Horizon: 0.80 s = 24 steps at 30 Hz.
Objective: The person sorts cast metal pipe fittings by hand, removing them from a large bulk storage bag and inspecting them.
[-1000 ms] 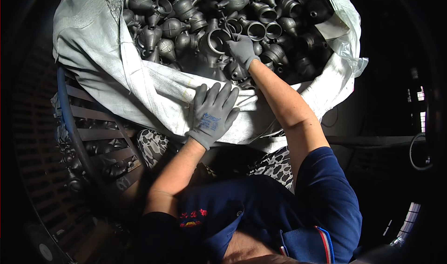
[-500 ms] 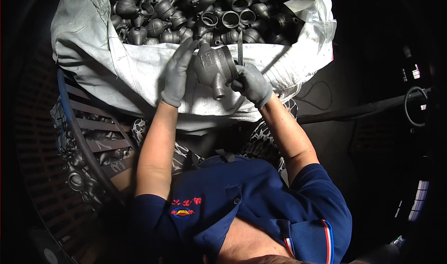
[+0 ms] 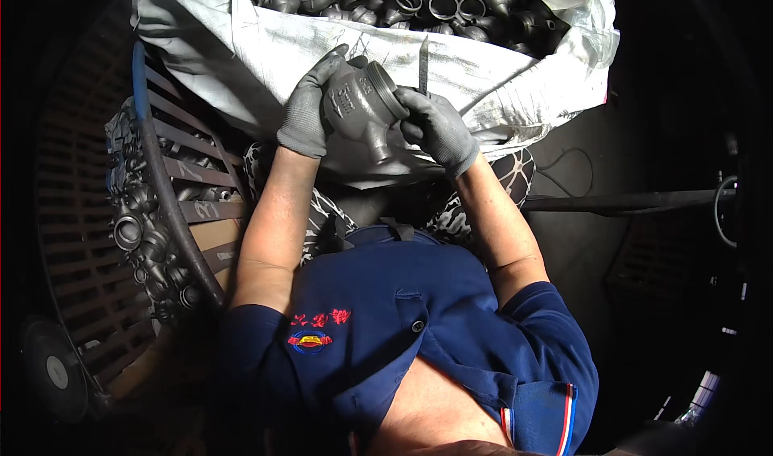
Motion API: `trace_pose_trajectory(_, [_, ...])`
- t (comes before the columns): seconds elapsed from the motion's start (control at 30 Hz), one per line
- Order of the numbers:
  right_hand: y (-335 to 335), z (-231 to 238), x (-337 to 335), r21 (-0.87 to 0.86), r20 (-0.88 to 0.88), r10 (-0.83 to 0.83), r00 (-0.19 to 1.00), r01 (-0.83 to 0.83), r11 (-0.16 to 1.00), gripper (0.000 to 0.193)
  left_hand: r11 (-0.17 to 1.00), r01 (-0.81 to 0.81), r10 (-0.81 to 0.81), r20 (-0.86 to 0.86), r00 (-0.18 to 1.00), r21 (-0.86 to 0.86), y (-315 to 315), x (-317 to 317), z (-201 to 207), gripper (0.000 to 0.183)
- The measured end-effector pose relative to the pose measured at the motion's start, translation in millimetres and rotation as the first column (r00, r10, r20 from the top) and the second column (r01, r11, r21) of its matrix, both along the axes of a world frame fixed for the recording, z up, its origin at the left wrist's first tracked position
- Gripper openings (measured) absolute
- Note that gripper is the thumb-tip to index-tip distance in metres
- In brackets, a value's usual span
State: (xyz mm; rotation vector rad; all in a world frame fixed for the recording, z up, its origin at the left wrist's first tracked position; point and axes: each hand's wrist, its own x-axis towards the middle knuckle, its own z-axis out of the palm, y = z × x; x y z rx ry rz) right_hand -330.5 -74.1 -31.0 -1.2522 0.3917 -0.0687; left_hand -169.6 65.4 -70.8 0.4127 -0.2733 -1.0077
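In front of the white bag, both gloved hands hold a grey cast metal pipe fitting (image 3: pixel 352 106). Its body is round, with raised markings, a threaded open end at the upper right and a short spout pointing down. My left hand (image 3: pixel 307 111) is closed around the fitting's left side, thumb and fingers partly behind it. My right hand (image 3: pixel 441 129) is closed on a narrow flat file (image 3: pixel 423 66), whose dark blade sticks up past the knuckles; its handle is hidden in the palm. The fingers of that hand also touch the fitting near the threaded rim.
The large white woven bag (image 3: pixel 282 66) is full of similar dark castings (image 3: pixel 442 6). A slatted metal crate (image 3: pixel 167 190) with more castings (image 3: pixel 129 232) stands at the left. A dark bar (image 3: pixel 628 202) crosses at the right, beside a thin cable (image 3: pixel 592 170) on the floor.
My left hand has gone from flat, fingers stretched beside the fitting, to wrapped around it. The fitting has turned, its threaded end tipping up. The view has shifted, so the bag sits higher.
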Motion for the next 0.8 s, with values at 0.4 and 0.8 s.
trace_pose_trajectory(0.4, [28, 4, -27, -0.046, 0.134, -0.188, 0.973, 0.196, 0.980, 0.045, 0.842, -0.465, 0.484, -0.003, 0.875, 0.274, 13, -9, 29, 0.035])
trace_pose_trajectory(0.8, [17, 3, -33, -0.028, 0.001, -0.228, 0.974, 0.227, 0.973, 0.032, 0.793, -0.542, 0.454, 0.325, 0.830, 0.276, 19, -14, 28, 0.026])
